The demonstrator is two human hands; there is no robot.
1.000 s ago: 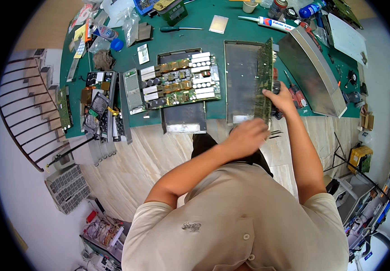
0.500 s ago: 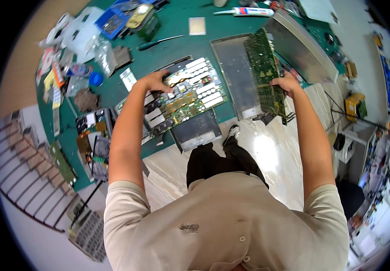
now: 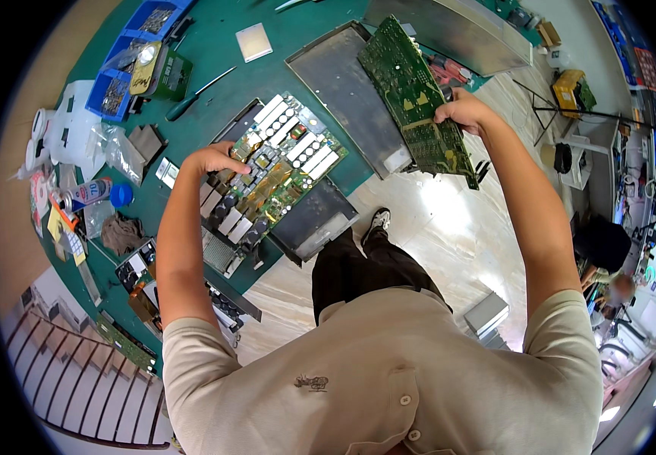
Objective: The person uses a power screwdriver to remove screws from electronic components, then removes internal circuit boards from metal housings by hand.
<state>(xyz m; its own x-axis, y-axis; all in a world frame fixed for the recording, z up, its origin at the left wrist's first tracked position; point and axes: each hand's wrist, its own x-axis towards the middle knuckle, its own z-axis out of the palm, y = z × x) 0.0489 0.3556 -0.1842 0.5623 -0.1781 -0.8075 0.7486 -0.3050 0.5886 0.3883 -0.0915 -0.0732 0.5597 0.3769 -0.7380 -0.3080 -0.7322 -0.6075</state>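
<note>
A circuit board crowded with white heat sinks and round capacitors lies tilted over a dark metal tray. My left hand grips its left edge, thumb on top and the other fingers mostly out of sight. Off to the right, my right hand is closed on the edge of a second green circuit board, which shows its solder side and stands at a slant. Behind that board, a larger grey metal tray rests on the green bench.
A screwdriver and a flat square plate lie farther back. Blue parts bins and a green tub stand at the far left. A metal cover sits behind the right board. Tiled floor shows below the bench.
The view has turned, swinging the bench contents leftward. Both hands keep their hold on the two boards. The right-hand board now leans more to the left and shows more of its solder side.
</note>
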